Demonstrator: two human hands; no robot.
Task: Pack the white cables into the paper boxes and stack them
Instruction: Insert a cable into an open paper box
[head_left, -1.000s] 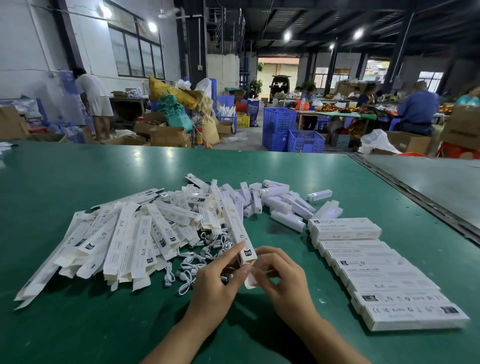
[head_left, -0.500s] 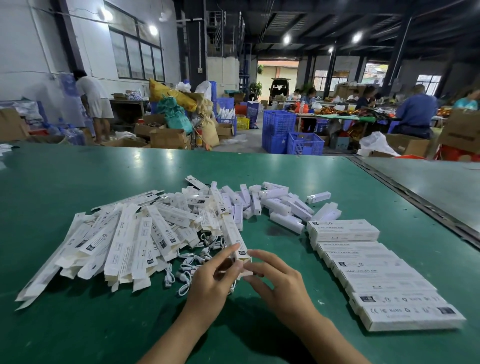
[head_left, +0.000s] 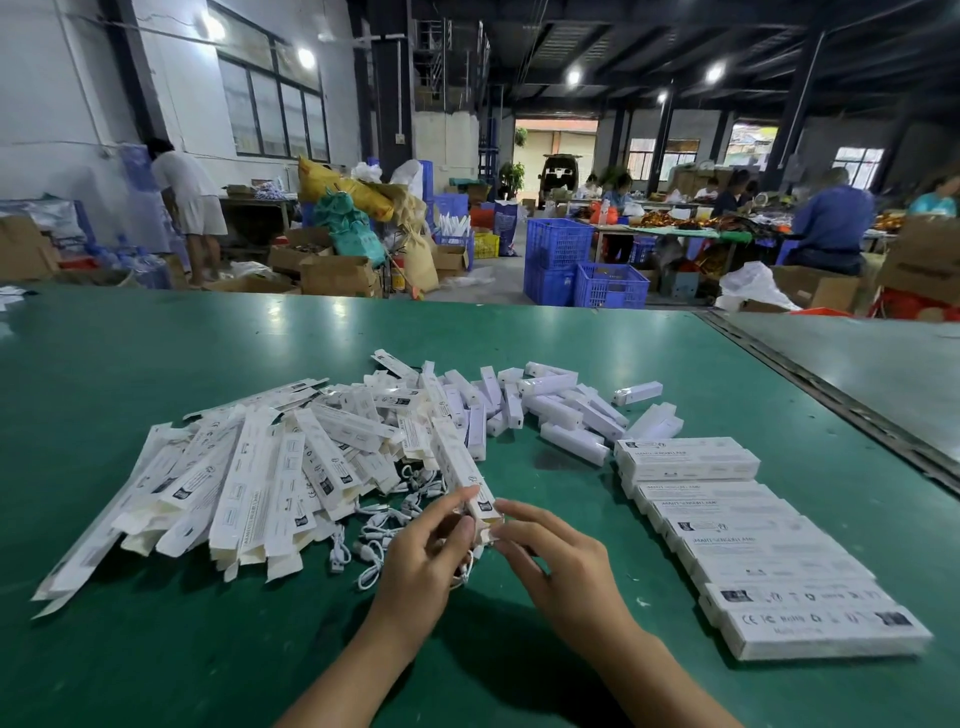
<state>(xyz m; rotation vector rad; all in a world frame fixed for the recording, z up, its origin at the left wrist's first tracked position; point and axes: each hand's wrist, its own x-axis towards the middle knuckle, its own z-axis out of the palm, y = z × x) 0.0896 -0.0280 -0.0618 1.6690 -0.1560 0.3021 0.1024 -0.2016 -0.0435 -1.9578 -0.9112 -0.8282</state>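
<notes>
**Both hands at the open end of one carton.** The left hand (head_left: 431, 551) pinches the near end of a long, narrow paper box (head_left: 461, 470) between thumb and fingertips. The right hand (head_left: 563, 564) meets it from the other side, its fingertips (head_left: 500, 531) curled onto the small end flap. The box slopes up and away from the hands, above the near edge of the loose white cables (head_left: 387, 525), which lie tangled on the green table (head_left: 519, 338). A white loop shows under the left palm; whether it is held cannot be told.

**Handling (judged).** The carton is thin card: light, hollow and easily crushed or creased. It is best held by its narrow side walls close to the open mouth, leaving the flap free to fold. The cables are soft, limp and light. They are likely to snag on one another, so each is better lifted by its gathered coil than by a plug.

**Counts.**
- One box is in hand.
- Flat boxes (head_left: 249, 478) fan out on the left in a heap of several dozen, too overlapped to count exactly.
- The cables cannot be counted in their tangle.
- Some twenty small white blocks (head_left: 566, 422) lie behind.
- On the right, filled boxes (head_left: 753, 543) form one overlapping row in which about nine or ten can be told apart.
</notes>
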